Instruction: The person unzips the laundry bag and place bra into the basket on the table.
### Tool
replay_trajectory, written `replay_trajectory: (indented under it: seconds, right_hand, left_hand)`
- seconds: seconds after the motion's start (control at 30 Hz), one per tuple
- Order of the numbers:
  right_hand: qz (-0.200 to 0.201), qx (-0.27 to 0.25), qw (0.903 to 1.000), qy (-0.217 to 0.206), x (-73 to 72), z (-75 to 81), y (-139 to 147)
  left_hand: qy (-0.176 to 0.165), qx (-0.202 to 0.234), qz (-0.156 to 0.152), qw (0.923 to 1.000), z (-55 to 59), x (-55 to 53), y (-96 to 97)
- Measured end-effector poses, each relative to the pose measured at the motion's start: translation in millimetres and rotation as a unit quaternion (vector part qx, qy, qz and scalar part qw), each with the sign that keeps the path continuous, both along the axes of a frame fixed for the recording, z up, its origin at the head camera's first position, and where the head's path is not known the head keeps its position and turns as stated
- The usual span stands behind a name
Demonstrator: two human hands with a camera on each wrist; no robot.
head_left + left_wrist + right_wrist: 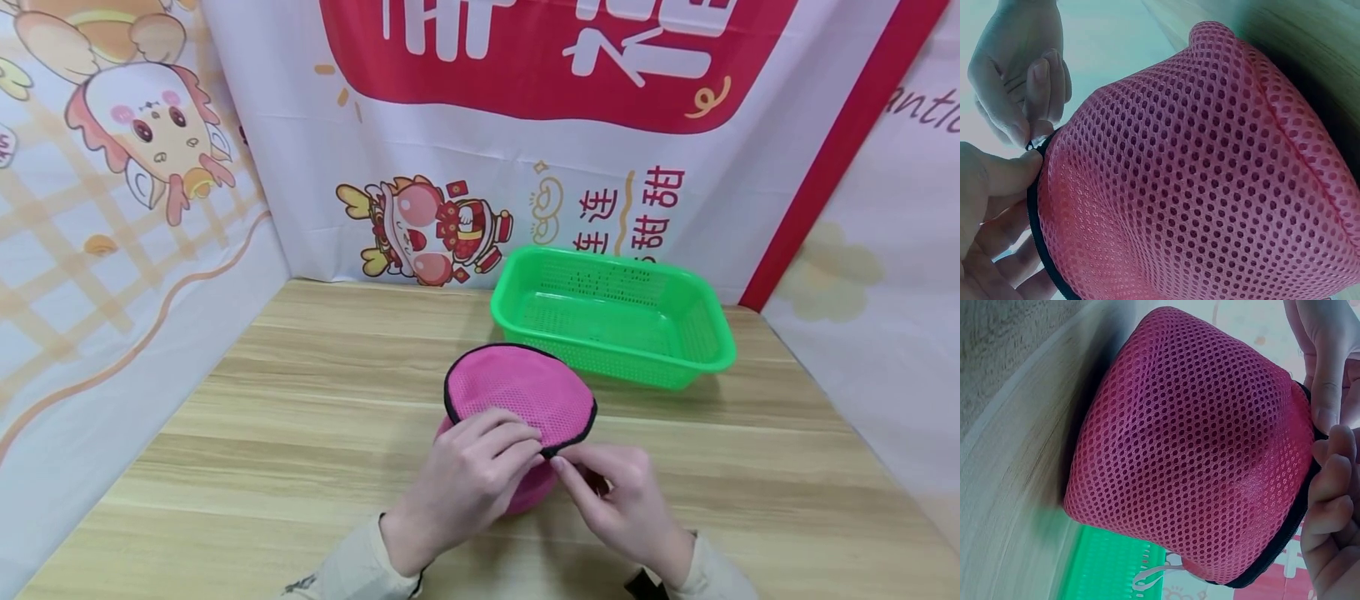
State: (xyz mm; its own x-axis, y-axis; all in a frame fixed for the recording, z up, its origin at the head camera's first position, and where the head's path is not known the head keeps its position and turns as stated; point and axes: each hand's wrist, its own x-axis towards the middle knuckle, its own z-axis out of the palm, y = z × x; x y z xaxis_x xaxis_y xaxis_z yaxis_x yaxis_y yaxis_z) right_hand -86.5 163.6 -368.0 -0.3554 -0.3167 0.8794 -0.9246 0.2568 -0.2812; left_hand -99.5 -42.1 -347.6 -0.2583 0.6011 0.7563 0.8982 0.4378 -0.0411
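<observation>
A pink mesh laundry bag (525,383) with a black zipper round its top stands on the table, its round lid facing up. My left hand (480,467) grips the bag's near rim, thumb against the black zipper edge (1035,212) and fingers over the lid. Close beside it, my right hand (630,492) pinches the zipper pull between thumb and forefinger at the same rim. The left wrist view shows both hands' fingertips meeting there. Mesh side walls (1185,437) bulge below the rim. The pull itself is mostly hidden by fingers.
Behind the bag, toward the right, a green plastic basket (708,360) rests on the wood-grain table (300,400). A white loop (1154,570) hangs from the bag's far side. Printed cloths (285,167) hang at the back and both sides.
</observation>
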Motion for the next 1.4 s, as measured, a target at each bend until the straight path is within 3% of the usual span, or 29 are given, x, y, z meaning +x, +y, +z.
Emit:
replay_trajectory:
  seconds: [0.8, 1.4]
  right_hand:
    - [-0.063, -0.016, 0.9975, -0.029, 1.8, 1.4, 5.0]
    - [-0.09, -0.02, 0.9947, -0.044, -2.0, 1.4, 12.4]
  left_hand:
    - [0.037, 0.0, 0.003, 0.9993, 0.6, -0.3, 0.0]
    - [0.034, 0.007, 0.01, 0.9994, 0.6, -0.2, -0.5]
